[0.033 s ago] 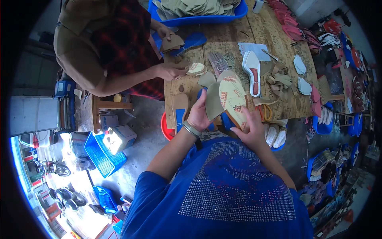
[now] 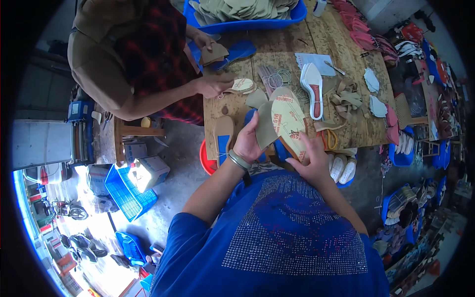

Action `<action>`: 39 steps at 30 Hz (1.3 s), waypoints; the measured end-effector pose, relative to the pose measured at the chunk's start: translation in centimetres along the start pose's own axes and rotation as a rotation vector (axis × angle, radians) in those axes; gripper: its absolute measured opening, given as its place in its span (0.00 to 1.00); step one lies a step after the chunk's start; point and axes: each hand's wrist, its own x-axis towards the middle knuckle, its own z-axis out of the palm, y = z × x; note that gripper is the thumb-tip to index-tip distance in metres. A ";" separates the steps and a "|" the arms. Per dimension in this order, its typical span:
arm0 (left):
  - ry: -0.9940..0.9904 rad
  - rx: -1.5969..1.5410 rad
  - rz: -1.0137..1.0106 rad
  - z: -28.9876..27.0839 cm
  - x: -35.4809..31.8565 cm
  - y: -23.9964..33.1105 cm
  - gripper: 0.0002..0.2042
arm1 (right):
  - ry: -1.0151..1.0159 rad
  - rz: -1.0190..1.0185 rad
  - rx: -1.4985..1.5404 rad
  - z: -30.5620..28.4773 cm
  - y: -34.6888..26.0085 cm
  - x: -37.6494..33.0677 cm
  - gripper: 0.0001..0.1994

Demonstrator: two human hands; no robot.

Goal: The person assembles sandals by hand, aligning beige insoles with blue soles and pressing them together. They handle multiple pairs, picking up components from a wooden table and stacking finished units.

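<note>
Left hand: the left hand (image 2: 247, 143), a bangle at its wrist, is closed on a tan cut piece (image 2: 265, 129), thumb over the piece's near edge, holding it up against the side of the insole.
Right hand: the right hand (image 2: 311, 159) grips the lower end of the cream insole (image 2: 288, 120) from below, fingers curled around its edge, so the insole tilts up and away over the tabletop's near edge.
Change: the earlier head view is of the same instant, so both hands, the insole and the tan piece sit just as they do now; nothing has shifted, and the two parts are simply being held together.
Insole: long, sole-shaped, cream with red print on its face, lifted clear of the tabletop (image 2: 346, 128), with a blue sole (image 2: 279, 148) partly showing beneath it.
Close by: a tan sole (image 2: 223, 132) lies flat just left of the left hand; a white and red insole (image 2: 313, 89) stands beyond the held one, with loose tan straps (image 2: 346, 96) to its right.
Co-worker: another person's hand (image 2: 213, 85) across the tabletop presses on a small cream sole (image 2: 242, 85); their other hand (image 2: 204, 40) holds tan pieces near a blue sandal sole (image 2: 237, 52).
Farther off: a blue bin (image 2: 237, 24) heaped with tan cut-outs sits at the far edge, and white cut shapes (image 2: 373, 91) lie towards the right.
</note>
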 end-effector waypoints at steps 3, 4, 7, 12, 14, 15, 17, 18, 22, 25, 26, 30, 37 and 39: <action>-0.014 0.014 0.023 0.8 0.6 -0.8 0.26 | 0.052 -0.052 -0.015 -0.1 0.3 -0.5 0.38; -0.029 0.004 0.019 1.1 0.8 -0.9 0.26 | 0.073 -0.061 -0.030 -0.2 0.3 -0.7 0.39; -0.047 0.007 0.029 2.3 1.1 -1.4 0.26 | 0.108 -0.043 -0.039 -0.5 0.4 -1.3 0.39; -0.097 0.030 -0.022 3.5 1.7 -2.2 0.28 | 0.070 -0.057 -0.032 -0.6 0.4 -1.9 0.37; -0.100 0.033 -0.027 3.8 1.9 -2.5 0.28 | 0.088 -0.068 -0.031 -0.7 0.2 -1.7 0.37; -0.106 0.031 -0.033 3.9 1.9 -2.5 0.28 | 0.095 -0.071 -0.028 -0.7 0.1 -1.8 0.37; -0.117 0.026 -0.046 4.2 1.9 -2.3 0.29 | 0.096 -0.069 -0.024 -0.6 0.2 -1.8 0.37; -0.119 0.024 -0.050 4.2 2.0 -2.3 0.29 | 0.095 -0.068 -0.022 -0.6 0.2 -1.8 0.37; -0.086 0.037 -0.052 4.4 1.9 -2.2 0.29 | 0.064 -0.053 -0.024 -0.6 0.1 -1.8 0.38; -0.072 0.053 -0.046 4.4 1.8 -2.0 0.29 | 0.100 -0.075 -0.053 -0.5 0.3 -1.7 0.37; -0.074 0.058 -0.044 4.4 1.8 -2.0 0.29 | 0.100 -0.075 -0.057 -0.4 0.4 -1.7 0.37; -0.078 0.076 -0.025 4.6 1.8 -1.9 0.29 | 0.118 -0.098 -0.045 -0.3 0.3 -1.5 0.37; -0.134 0.057 -0.045 4.2 1.9 -1.8 0.29 | 0.102 -0.088 -0.050 -0.3 0.4 -1.5 0.37; -0.128 0.060 -0.048 4.2 1.9 -1.8 0.29 | 0.104 -0.087 -0.045 -0.3 0.4 -1.5 0.37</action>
